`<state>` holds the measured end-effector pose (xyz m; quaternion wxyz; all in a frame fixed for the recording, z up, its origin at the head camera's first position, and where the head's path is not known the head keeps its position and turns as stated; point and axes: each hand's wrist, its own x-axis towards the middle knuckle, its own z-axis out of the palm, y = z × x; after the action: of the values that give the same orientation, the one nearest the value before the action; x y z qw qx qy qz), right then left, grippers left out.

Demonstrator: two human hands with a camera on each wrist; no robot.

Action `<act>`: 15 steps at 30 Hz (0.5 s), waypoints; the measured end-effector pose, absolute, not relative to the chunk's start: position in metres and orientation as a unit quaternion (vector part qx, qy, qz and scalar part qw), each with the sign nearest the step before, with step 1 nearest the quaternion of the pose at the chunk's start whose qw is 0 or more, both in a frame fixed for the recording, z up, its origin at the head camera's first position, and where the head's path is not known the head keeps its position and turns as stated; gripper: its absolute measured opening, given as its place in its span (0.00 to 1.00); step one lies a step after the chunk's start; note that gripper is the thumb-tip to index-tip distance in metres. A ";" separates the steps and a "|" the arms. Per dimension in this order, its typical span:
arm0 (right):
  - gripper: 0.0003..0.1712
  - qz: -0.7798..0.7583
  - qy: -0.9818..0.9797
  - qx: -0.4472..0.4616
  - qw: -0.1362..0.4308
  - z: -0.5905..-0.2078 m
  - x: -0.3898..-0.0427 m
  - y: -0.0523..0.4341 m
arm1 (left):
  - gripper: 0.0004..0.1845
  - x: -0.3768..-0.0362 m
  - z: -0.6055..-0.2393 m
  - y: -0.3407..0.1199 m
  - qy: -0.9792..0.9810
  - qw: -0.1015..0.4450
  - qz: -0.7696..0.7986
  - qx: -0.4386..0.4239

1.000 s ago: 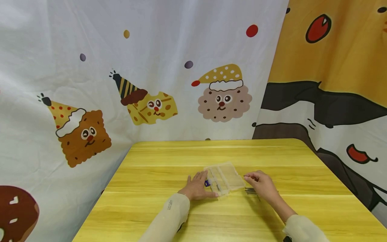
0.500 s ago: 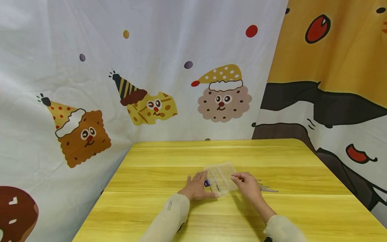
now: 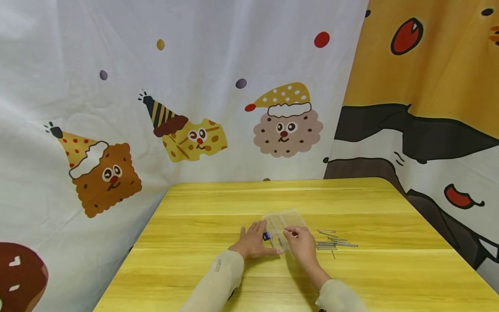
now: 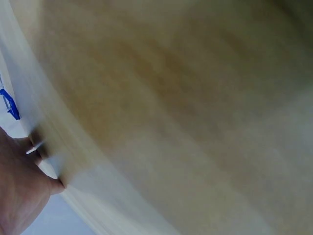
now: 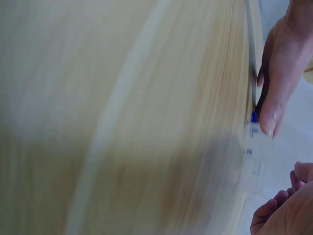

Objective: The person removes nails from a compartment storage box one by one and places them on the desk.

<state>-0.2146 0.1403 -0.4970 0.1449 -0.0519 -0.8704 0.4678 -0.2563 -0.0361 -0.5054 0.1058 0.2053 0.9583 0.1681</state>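
A clear plastic compartment box (image 3: 295,216) lies with its lid spread open on the table. My left hand (image 3: 252,242) rests along its left side, thumb and fingers spread. A small blue piece (image 3: 267,236) shows beside those fingers, and also in the left wrist view, past the left hand (image 4: 22,183). Over the box, my right hand (image 3: 303,245) pinches with thumb and forefinger; what looks like a thin nail there is almost wholly hidden. In the right wrist view the right hand (image 5: 288,210) has curled fingers. Several metal nails (image 3: 337,244) lie loose right of the box.
The wooden table (image 3: 218,201) reaches back to a hanging cloth (image 3: 218,65) printed with cartoon figures. A single small nail (image 3: 333,255) lies a little nearer than the other nails. Both wrist views are partly blurred.
My right hand has moved left from the loose nails to above the box, its fingertips pinched throughout. The nails are now uncovered. My left hand has stayed on the box.
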 end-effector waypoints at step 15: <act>0.10 0.418 -0.888 -0.123 0.151 -0.504 -0.202 0.111 | 0.61 -0.257 -0.506 -0.036 0.956 0.096 0.180 0.209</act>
<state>-0.2017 0.1107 -0.5036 0.1510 -0.1225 -0.8876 0.4176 -0.2570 -0.0360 -0.5060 0.0956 0.2094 0.9564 0.1797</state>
